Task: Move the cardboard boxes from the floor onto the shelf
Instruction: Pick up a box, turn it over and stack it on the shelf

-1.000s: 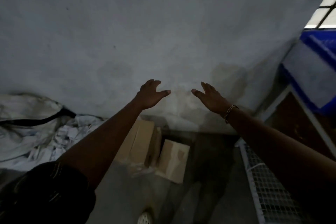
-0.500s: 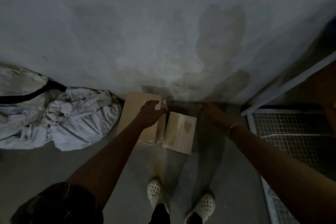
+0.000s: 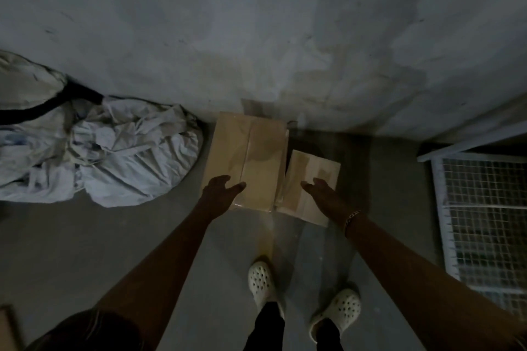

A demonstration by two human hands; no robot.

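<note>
A crumpled pale cloth bundle (image 3: 114, 151) lies well left of the fingers. The left hand (image 3: 219, 192), fingers (image 3: 222, 179) loosely spread, hangs over the large tan cardboard box (image 3: 251, 157). The right hand (image 3: 325, 195), also spread, hangs over the smaller tan cardboard box (image 3: 312, 171) touching it on the grey floor (image 3: 85, 236). The white wire-mesh shelf (image 3: 482, 216) stands further right.

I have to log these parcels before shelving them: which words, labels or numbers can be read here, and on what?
No text can be read. The larger cardboard box and the smaller cardboard box show only plain brown faces with no print or label in this dim view.
</note>
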